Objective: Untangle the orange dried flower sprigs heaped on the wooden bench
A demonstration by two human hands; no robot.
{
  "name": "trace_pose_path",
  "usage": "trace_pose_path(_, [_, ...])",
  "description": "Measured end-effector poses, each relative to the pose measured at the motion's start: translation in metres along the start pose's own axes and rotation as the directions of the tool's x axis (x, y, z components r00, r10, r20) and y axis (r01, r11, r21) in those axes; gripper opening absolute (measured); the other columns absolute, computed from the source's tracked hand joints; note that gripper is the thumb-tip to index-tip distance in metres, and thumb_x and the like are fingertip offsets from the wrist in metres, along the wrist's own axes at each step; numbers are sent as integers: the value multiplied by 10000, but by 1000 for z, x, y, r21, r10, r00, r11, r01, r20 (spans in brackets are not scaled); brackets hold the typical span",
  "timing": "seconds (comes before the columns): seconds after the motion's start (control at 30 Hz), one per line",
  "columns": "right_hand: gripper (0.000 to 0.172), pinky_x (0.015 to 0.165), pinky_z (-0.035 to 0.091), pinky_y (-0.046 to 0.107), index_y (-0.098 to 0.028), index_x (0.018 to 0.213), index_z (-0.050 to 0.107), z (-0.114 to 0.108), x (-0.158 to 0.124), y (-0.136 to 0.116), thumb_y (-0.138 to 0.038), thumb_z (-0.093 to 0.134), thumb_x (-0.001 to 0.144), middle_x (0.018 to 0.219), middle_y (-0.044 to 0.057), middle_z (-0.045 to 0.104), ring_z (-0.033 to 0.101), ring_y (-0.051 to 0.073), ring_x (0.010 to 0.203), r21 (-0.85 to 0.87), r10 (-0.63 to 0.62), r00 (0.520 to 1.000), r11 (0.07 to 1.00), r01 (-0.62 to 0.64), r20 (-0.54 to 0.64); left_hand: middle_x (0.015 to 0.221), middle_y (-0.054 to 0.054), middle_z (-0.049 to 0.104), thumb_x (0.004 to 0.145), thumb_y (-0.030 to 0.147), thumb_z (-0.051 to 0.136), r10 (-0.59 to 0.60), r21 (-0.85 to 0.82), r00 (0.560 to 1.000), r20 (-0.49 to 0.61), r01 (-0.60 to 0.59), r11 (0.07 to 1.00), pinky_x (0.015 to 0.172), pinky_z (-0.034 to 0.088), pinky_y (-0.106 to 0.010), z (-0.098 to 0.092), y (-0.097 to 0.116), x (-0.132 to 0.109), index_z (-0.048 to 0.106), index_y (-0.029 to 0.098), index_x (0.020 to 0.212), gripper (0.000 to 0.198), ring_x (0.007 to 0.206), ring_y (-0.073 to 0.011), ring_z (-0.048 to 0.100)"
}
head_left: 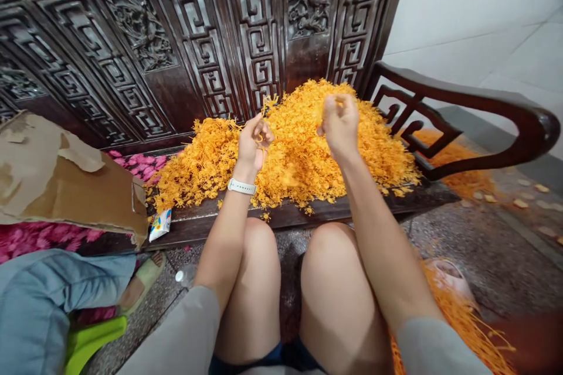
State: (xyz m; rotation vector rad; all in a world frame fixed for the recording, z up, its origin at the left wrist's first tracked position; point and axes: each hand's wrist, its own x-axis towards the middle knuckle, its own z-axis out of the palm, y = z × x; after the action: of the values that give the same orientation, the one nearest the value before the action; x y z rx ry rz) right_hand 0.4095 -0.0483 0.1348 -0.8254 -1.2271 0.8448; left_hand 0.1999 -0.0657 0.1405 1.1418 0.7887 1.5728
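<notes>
A big heap of small orange plastic flower pieces [303, 146] lies on the seat of a dark carved wooden bench [211, 222] in front of me. My left hand [254, 142], with a white watch on its wrist, is curled shut around a few orange pieces just above the heap. Raised a little higher over the pile's middle, my right hand [338, 123] pinches its fingers together on an orange piece. My bare knees sit below the bench edge.
A torn cardboard box [65, 181] lies on pink flower pieces [136, 164] at the left. Another person's leg in blue [48, 293] is at lower left. More orange strands [466, 316] lie on the floor at right, under the bench armrest [484, 111].
</notes>
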Motion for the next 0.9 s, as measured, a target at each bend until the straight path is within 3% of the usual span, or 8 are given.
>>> trace_pose_path(0.07, [639, 780, 581, 362, -289, 1243, 619, 5, -2, 14, -768, 716, 831, 1199, 105, 660, 647, 263, 1094, -174, -62, 997, 983, 53, -47, 706, -22, 510, 1003, 660, 540, -6, 3, 999, 34, 6, 1000, 608, 467, -328, 2, -7, -1, 425, 230, 629, 581, 620, -124, 509])
trace_pose_path(0.13, [643, 816, 586, 354, -282, 1249, 629, 12, -7, 20, -776, 699, 842, 1227, 107, 655, 630, 265, 1148, -224, -62, 998, 973, 63, 8, 686, -15, 550, 977, 652, 607, 12, 54, 999, 51, -15, 998, 551, 425, -319, 3, -14, -1, 491, 231, 637, 553, 566, -112, 479])
trace_pose_path(0.23, [544, 636, 524, 273, -257, 1054, 672, 27, -13, 14, -776, 560, 939, 895, 59, 670, 636, 185, 844, -165, -15, 985, 985, 45, 174, 601, -1, 503, 951, 624, 676, 88, 174, 991, 105, -106, 979, 529, 378, -318, 0, -21, 1, 527, 229, 600, 549, 520, -111, 415])
trace_pose_path(0.37, [545, 484, 368, 241, -213, 660, 570, 37, -18, -7, -672, 661, 941, 578, -2, 508, 446, 111, 549, -139, 32, 940, 990, 17, 340, 611, 2, 464, 891, 600, 762, 177, 340, 945, 275, -268, 901, 639, 406, -335, -11, -22, 3, 532, 225, 567, 546, 602, -142, 435])
trace_pose_path(0.53, [572, 434, 308, 269, -212, 673, 557, 32, -20, -24, -694, 572, 981, 533, -1, 506, 417, 101, 459, -86, 239, 877, 971, -224, 417, 608, 15, 377, 928, 657, 673, 246, 343, 904, 348, -367, 864, 625, 334, -352, -19, -16, 1, 491, 232, 565, 588, 582, -153, 350])
trace_pose_path(0.73, [574, 422, 227, 237, -220, 677, 432, 42, -26, -27, -664, 691, 931, 534, -55, 366, 317, 69, 463, -5, 116, 914, 992, -124, 390, 607, 7, 426, 909, 632, 714, 240, 413, 893, 380, -397, 820, 633, 333, -351, -22, -19, 2, 509, 219, 565, 576, 595, -150, 378])
trace_pose_path(0.8, [582, 418, 180, 225, -216, 657, 396, 48, -32, -37, -597, 752, 915, 538, -75, 298, 247, 48, 455, 24, 75, 870, 995, -100, 488, 614, 7, 449, 885, 697, 699, 277, 394, 886, 372, -421, 817, 634, 342, -343, -21, -20, 6, 513, 215, 585, 597, 606, -146, 399])
trace_pose_path(0.9, [510, 414, 155, 218, -208, 673, 439, 48, -41, -59, -508, 744, 951, 539, -93, 296, 219, 33, 435, 97, 43, 738, 985, -146, 674, 634, 9, 480, 894, 784, 601, 415, 283, 824, 386, -533, 797, 629, 365, -327, -15, -14, 8, 533, 212, 651, 625, 621, -140, 444])
